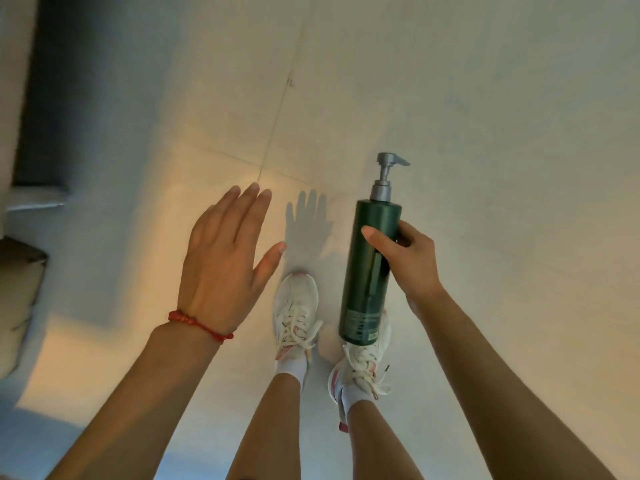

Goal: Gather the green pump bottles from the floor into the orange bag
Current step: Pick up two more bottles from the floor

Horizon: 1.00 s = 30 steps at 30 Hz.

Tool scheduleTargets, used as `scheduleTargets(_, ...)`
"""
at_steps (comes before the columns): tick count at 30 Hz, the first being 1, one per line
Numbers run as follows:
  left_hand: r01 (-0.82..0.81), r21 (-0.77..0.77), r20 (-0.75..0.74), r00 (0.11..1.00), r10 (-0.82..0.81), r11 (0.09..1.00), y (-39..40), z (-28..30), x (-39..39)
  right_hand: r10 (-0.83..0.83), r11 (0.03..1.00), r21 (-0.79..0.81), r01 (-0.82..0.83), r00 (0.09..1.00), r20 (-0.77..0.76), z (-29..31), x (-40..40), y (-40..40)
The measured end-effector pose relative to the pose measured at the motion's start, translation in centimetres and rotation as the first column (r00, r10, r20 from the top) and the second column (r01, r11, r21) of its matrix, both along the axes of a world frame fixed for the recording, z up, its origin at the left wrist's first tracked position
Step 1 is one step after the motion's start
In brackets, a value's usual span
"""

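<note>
right hand gripping green pump bottle upright, left hand flat, fingers spread

Both forearms are bare, with no sleeves in view. A knotted red cord bracelet circles the left wrist. The legs are bare too, ending in short white socks and white lace-up sneakers with pink accents and cream laces.

glossy plastic bottle, matt tiled floor
</note>
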<state>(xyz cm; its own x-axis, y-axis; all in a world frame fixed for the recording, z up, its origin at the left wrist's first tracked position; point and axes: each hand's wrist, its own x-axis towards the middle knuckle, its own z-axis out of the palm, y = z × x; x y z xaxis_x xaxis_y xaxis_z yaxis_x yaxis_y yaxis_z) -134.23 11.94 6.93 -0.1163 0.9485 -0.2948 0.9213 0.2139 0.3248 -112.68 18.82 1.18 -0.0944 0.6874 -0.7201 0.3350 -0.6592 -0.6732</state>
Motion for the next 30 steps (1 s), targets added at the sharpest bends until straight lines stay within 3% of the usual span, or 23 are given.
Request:
scheduleTargets(8, 0.004, 0.117, -0.040, 0.999, 0.000, 0.993, 5.5, 15.4, 0.7, -0.169, 0.966, 0.183, 0.182, 0.982, -0.081, 19.6, 1.5, 4.8)
scheduleTargets(18, 0.062, 0.222, -0.051, 0.997, -0.052, 0.973, 12.1, 33.9, 1.2, -0.238, 0.884, 0.394, 0.252, 0.967, -0.086, 40.2, 4.4, 10.2)
scheduleTargets(24, 0.123, 0.294, -0.062, 0.992, -0.110, 0.948, 14.8, 42.5, 1.1, -0.325, 0.813, 0.479, 0.333, 0.940, -0.102, 49.7, 5.7, 11.5)
scheduleTargets(30, 0.193, 0.351, -0.088, 0.981, -0.173, 0.916, 18.8, 48.4, 1.8, -0.397, 0.759, 0.513, 0.401, 0.910, -0.124, 55.3, 6.4, 13.4)
